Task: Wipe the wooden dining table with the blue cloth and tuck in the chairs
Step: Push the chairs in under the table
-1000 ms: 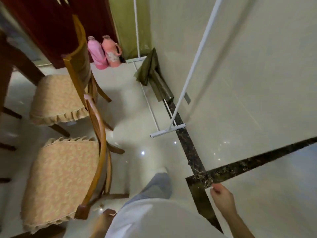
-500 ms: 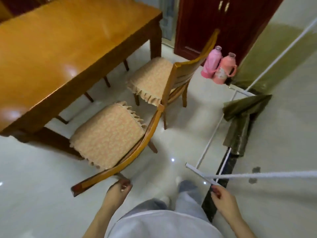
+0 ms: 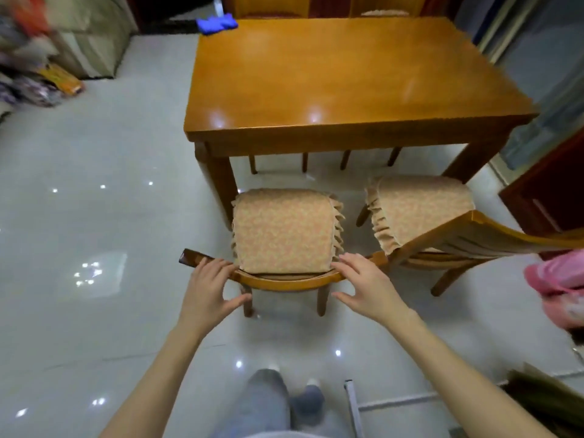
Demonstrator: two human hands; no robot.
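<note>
Observed: both grips rest on the curved top rail of the near chair (image 3: 284, 229). The left grip (image 3: 208, 289) and right grip (image 3: 363, 286) lie open, with the fingers laid over the rail and the thumbs spread clear, and neither is wrapped round it. The seat stands in front of the bench (image 3: 347, 74) and is not yet under it. The blue cloth (image 3: 217, 24) lies apart at the far left corner of the bench. Hazards, as judged:

1. The chair's left side lines up close to the bench leg (image 3: 221, 181), so a straight push may strike it.
2. With no firm hold, an uneven push could skew the chair or let a palm slip.
3. The second chair (image 3: 417, 210) sits angled just beside it, with its backrest near the right end of the rail, so the two could snag.
4. On the glossy floor the chair may run on quickly and trap fingers between the rail and the bench edge.
</note>
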